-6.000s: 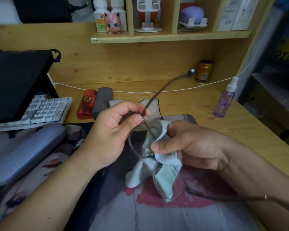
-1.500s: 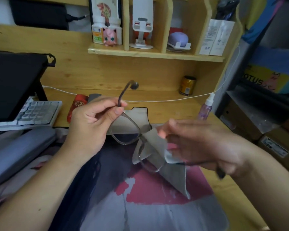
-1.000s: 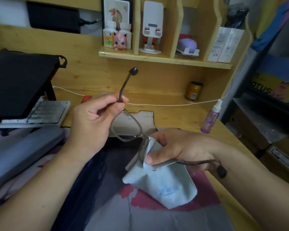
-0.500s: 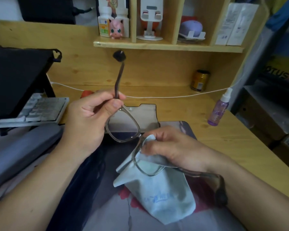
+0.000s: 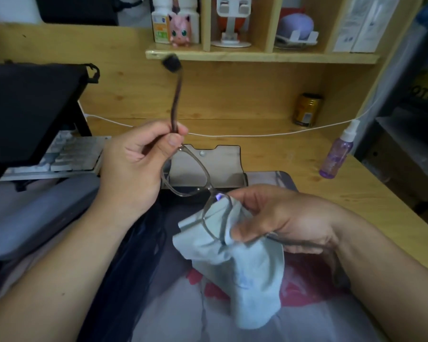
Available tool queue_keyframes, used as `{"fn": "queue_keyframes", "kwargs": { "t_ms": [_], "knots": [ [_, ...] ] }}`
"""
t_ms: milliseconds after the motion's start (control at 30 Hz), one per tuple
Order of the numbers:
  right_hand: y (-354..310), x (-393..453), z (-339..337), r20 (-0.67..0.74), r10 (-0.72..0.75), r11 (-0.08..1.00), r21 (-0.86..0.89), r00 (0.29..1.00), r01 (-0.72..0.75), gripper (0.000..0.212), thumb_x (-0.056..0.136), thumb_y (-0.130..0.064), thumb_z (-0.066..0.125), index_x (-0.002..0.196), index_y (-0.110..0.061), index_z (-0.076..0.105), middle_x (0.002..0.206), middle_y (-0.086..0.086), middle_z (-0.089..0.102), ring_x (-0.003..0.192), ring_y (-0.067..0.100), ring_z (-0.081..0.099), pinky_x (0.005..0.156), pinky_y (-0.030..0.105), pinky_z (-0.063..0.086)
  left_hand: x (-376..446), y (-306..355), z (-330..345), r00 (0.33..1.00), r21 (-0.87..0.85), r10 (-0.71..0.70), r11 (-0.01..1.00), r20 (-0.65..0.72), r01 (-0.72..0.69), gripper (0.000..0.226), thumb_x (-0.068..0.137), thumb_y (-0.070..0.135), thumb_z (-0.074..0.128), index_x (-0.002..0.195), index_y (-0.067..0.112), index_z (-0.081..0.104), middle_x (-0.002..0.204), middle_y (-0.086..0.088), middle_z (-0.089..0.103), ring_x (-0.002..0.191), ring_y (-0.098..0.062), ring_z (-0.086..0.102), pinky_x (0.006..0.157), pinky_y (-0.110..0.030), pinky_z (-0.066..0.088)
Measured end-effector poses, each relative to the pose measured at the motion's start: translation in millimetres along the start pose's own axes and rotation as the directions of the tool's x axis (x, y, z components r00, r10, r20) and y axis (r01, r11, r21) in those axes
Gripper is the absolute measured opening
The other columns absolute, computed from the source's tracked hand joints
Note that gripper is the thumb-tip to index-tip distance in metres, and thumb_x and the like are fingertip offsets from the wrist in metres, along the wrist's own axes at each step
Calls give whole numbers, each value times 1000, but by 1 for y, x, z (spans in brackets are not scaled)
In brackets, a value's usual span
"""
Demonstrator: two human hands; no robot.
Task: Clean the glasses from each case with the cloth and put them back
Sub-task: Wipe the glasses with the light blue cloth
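Grey-framed glasses (image 5: 186, 174) hang in the air over the desk mat. My left hand (image 5: 139, 166) pinches the left temple near its hinge, and that temple stands upright. My right hand (image 5: 277, 218) holds a pale blue cloth (image 5: 245, 265) folded round the right lens, thumb on the near side and fingers behind. The other temple runs under my right palm toward my wrist. An open grey glasses case (image 5: 215, 166) lies on the desk just behind the glasses.
A purple spray bottle (image 5: 337, 151) stands at the right of the wooden desk (image 5: 331, 193). A keyboard (image 5: 69, 154) and a black bag (image 5: 27, 107) lie left. A gold can (image 5: 307, 109), a white cable and a shelf of small items sit at the back.
The cloth has bunched up round the right lens as my right fingers rub it. My left hand keeps its pinch, and the upright temple has tilted slightly.
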State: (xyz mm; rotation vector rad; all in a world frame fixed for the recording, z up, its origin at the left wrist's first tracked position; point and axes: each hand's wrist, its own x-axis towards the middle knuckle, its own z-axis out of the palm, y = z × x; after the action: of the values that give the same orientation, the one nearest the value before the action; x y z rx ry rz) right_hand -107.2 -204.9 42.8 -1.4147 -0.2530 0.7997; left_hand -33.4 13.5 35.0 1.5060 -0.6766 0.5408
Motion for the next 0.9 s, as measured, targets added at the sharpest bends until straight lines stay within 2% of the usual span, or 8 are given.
{"fn": "queue_keyframes", "kwargs": {
  "t_ms": [100,167,300,433,633,700,800,900],
  "knots": [
    [5,6,10,-123,18,996,-88,992,-29,31,80,21,66,108,9,63,98,21,70,83,27,70,75,32,61,-3,-2,6,1000,5,-7,1000,26,6,29,93,19,66,93,46,76,95,19,73,93,-3,65,85,-17,48],
    [5,8,17,-210,-7,997,-77,978,-9,24,78,18,70,97,2,68,88,15,72,78,23,71,74,29,61,-3,-3,9,999,-30,-34,999,32,35,23,90,26,66,92,47,77,94,18,73,91,-8,63,85,-23,49],
    [6,10,21,-295,-81,994,-90,952,57,21,83,6,72,103,11,66,91,19,70,78,22,69,75,28,58,-4,-7,11,994,-84,-102,991,48,106,15,87,35,67,90,45,77,93,16,73,90,-17,60,81,-42,51],
    [7,11,22,-314,-151,988,-28,937,149,21,90,7,63,110,8,68,104,22,72,89,24,69,85,30,56,-4,-10,9,990,-113,-128,984,60,134,13,88,34,67,92,40,78,90,13,69,80,-16,55,77,-38,46],
    [6,13,21,-389,-196,972,45,900,231,26,93,1,60,79,-11,77,79,7,74,68,13,71,65,21,58,-1,-8,3,994,-99,-107,989,32,110,13,91,32,66,93,39,78,88,13,69,83,-16,55,75,-34,45],
    [5,13,22,-420,-207,968,43,884,247,20,95,-4,61,81,-9,74,77,9,72,65,15,69,60,22,55,0,-7,1,997,-65,-80,995,15,81,16,93,29,65,93,41,77,88,15,70,83,-9,59,75,-26,48],
    [7,14,19,-435,-197,970,42,879,239,14,97,-8,60,91,0,71,85,16,69,71,20,67,64,25,55,0,-4,3,1000,20,-29,999,-2,29,24,97,15,63,95,37,73,87,19,71,85,-1,62,78,-16,49],
    [4,10,11,-405,-188,971,59,895,231,19,96,-6,59,105,6,69,98,21,72,86,25,70,78,30,57,1,-4,-1,1000,76,3,997,-30,-1,26,98,17,61,97,41,71,91,20,70,87,-2,62,82,-21,48]
  ]
}}
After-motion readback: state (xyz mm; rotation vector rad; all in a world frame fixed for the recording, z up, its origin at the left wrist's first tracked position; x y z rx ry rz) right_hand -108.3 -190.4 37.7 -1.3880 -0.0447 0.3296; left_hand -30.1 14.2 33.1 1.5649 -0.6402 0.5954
